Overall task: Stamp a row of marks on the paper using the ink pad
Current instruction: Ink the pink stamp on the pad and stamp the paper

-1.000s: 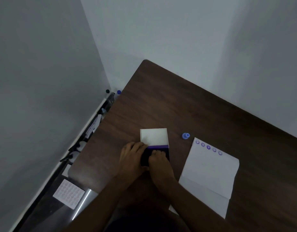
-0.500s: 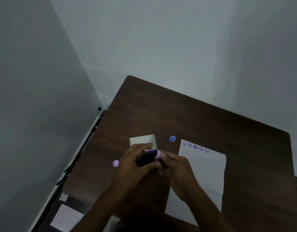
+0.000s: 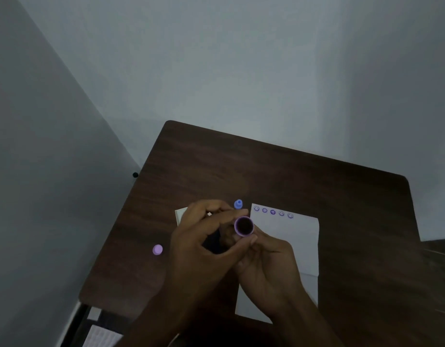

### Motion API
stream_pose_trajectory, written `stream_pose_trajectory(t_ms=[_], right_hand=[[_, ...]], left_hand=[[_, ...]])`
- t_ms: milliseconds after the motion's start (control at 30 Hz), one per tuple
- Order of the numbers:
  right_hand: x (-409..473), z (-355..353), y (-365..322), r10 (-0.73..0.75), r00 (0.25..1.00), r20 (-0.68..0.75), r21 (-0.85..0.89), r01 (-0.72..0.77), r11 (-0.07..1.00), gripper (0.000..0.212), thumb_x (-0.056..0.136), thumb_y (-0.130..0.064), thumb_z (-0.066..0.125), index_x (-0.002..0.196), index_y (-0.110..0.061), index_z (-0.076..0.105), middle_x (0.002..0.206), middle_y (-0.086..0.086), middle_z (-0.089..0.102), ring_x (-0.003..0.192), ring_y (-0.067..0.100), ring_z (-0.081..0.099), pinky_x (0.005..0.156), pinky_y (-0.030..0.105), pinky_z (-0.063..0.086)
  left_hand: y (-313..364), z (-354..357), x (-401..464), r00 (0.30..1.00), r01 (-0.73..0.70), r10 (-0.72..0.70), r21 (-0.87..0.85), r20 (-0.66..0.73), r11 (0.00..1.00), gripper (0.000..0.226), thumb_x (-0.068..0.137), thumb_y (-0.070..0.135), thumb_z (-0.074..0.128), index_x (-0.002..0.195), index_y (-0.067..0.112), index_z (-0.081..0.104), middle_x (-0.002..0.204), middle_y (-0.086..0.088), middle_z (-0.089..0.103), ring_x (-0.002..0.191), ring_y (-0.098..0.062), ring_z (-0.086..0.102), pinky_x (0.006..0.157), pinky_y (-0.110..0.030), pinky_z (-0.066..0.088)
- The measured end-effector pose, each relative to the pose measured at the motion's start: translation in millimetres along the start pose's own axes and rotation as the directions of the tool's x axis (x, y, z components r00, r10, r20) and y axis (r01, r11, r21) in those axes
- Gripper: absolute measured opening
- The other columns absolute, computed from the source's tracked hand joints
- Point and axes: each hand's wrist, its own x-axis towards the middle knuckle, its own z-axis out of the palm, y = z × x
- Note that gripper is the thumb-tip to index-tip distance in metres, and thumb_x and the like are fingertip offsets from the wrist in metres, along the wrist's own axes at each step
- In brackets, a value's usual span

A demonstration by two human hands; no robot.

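Head view, near edge first: right hand (image 3: 269,261) pinching a lilac round stamp (image 3: 244,226) between thumb and fingertips, dark inked face tipped up toward the camera. Left hand (image 3: 203,236) curled close beside it, over something dark, likely the ink pad; grip contents not readable. Lilac cap (image 3: 157,249) lying loose on the table (image 3: 341,201), well to the left. Paper (image 3: 289,246) under and right of the hands. Farther up, five smiley marks (image 3: 273,212) in a row along the paper's top edge. Blue stamp (image 3: 238,204) standing just beyond that corner. Judging: one row done, second colour probably being readied, nothing pressed below yet.
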Motion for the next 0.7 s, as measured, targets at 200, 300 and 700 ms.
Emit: stream_pose_trajectory(t_ms=[200,300,700], right_hand=[[-11,5,-7,-0.032,0.999,0.024,0.057,0.031,0.998,0.035,0.081,-0.001,0.049,0.112,0.008,0.062,0.121,0.029,0.06,0.104,0.04,0.063,0.075,0.043,0.059],[-14,4,-11,-0.051,0.998,0.022,0.062,0.05,0.997,0.033,0.081,-0.003,0.049,0.107,0.008,0.065,0.12,0.03,0.061,0.1,0.039,0.065,0.075,0.042,0.059],[-15,-18,-27,-0.08,0.994,0.072,0.022,0.079,0.997,0.031,0.087,-0.008,0.044,0.099,0.002,0.071,0.111,0.025,0.067,0.098,0.035,0.067,0.08,0.042,0.058]], left_hand=[[12,-2,9,0.986,-0.167,0.168,0.026,-0.009,0.986,0.042,0.068,0.043,0.067,0.102,0.021,0.056,0.101,0.011,0.053,0.099,0.006,0.044,0.094,-0.004,0.036],[17,-1,11,0.985,-0.169,0.168,0.048,0.025,0.984,0.043,0.062,0.032,0.081,0.098,0.01,0.069,0.101,0.006,0.059,0.098,0.003,0.049,0.091,-0.013,0.042],[25,22,18,0.987,-0.134,0.133,0.004,0.09,0.991,0.048,0.061,0.037,0.084,0.101,0.017,0.065,0.101,0.006,0.063,0.096,0.003,0.051,0.091,-0.018,0.044]])
